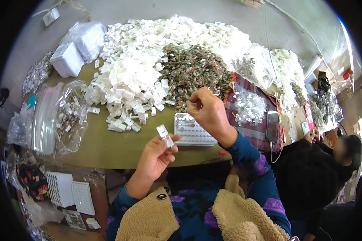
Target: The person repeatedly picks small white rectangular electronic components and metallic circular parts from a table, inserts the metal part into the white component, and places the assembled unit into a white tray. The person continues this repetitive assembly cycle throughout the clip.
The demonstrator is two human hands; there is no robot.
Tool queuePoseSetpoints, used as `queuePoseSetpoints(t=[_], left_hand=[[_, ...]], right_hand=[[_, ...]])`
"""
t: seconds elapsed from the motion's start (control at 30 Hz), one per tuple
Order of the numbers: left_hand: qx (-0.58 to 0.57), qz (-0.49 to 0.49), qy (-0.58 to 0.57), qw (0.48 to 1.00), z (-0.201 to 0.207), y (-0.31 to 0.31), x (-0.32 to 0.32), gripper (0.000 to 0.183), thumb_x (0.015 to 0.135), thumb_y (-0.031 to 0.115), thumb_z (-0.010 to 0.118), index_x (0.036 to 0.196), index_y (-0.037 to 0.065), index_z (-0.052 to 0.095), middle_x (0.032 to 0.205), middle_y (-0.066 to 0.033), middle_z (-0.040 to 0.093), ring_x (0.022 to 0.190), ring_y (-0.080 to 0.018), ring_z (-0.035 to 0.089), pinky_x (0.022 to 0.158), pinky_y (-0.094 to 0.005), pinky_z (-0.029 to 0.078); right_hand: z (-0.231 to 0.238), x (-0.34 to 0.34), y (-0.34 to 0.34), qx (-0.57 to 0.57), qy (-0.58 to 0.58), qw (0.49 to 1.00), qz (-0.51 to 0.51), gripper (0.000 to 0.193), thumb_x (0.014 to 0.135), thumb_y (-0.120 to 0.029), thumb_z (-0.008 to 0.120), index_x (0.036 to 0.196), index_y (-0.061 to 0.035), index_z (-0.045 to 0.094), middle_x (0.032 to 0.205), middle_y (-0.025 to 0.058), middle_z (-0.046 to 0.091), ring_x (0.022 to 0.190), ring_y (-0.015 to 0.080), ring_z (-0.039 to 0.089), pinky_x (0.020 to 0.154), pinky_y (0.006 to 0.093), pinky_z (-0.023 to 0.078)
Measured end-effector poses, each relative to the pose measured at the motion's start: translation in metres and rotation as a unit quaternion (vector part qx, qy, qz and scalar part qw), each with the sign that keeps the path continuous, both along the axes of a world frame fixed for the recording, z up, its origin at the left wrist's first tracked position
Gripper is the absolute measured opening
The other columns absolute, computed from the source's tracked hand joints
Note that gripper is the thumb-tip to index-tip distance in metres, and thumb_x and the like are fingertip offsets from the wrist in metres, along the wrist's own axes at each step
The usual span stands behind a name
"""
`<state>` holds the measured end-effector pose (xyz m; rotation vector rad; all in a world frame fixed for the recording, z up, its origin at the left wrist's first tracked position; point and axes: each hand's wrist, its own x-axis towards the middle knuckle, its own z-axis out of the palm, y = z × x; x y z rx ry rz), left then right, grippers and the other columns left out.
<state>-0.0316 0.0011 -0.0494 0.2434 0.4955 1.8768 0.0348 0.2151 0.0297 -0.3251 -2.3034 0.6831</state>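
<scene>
Left hand is pinching a small white plastic clip just above the table edge. Right hand is picking from the metal parts pile, fingertips pressed together; I'd be keeping both close over the white tray.

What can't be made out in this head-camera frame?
- Right hand: what its fingertips pinch over the pile of small metal parts is too small to tell.
- Left hand: its fingers cover the lower end of the white plastic piece.
- White tray: the right hand hides part of it.
</scene>
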Motion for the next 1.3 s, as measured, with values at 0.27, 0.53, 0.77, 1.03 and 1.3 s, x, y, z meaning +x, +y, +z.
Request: queuePoseSetpoints(t=[0.27,0.53,0.77,1.03,1.3], left_hand=[[0.041,0.069,-0.056,0.995,0.007,-0.016,0.000,0.029,0.102,0.018,0.056,0.126,0.003,0.057,0.138,-0.0178,0.055,0.087,-0.0126,0.065,0.064,-0.0234,0.056],[0.075,0.036,-0.067,0.994,0.005,-0.030,0.004,0.033,0.101,0.017,0.057,0.126,-0.004,0.052,0.144,-0.0261,0.045,0.092,-0.0158,0.067,0.062,-0.0235,0.059],[0.074,-0.005,-0.049,0.996,-0.001,-0.034,0.009,0.031,0.098,0.015,0.062,0.121,-0.004,0.054,0.133,-0.0272,0.052,0.099,-0.0222,0.070,0.063,-0.0267,0.063],[0.032,0.018,0.070,0.997,0.008,-0.038,0.009,0.032,0.097,0.012,0.064,0.122,-0.006,0.057,0.118,-0.0236,0.062,0.101,-0.0281,0.070,0.069,-0.0311,0.064],[-0.088,0.136,0.326,0.931,0.020,-0.033,0.027,0.031,0.095,0.005,0.065,0.122,-0.005,0.056,0.124,-0.0165,0.062,0.106,-0.0226,0.066,0.091,-0.0355,0.058]], right_hand=[[-0.013,-0.004,-0.055,0.168,0.091,0.972,0.133,0.018,0.074,-0.004,0.073,0.081,-0.0039,0.057,0.078,0.0097,0.057,0.064,0.0280,0.057,0.057,0.0386,0.046],[-0.042,0.037,-0.090,0.158,0.112,0.970,0.146,0.028,0.063,0.004,0.078,0.084,-0.0018,0.061,0.083,0.0098,0.062,0.064,0.0245,0.058,0.055,0.0344,0.047],[-0.055,0.059,-0.091,0.099,0.107,0.977,0.154,0.028,0.066,0.004,0.075,0.089,-0.0012,0.061,0.088,0.0100,0.062,0.066,0.0235,0.060,0.059,0.0318,0.047],[-0.028,0.078,-0.085,-0.215,0.027,0.959,0.183,0.022,0.083,-0.006,0.075,0.099,0.0026,0.063,0.095,0.0145,0.063,0.079,0.0228,0.061,0.075,0.0337,0.050],[-0.018,0.078,-0.100,-0.141,0.051,0.980,0.130,0.018,0.078,0.005,0.074,0.095,0.0018,0.066,0.090,0.0133,0.062,0.076,0.0267,0.062,0.065,0.0335,0.051]])
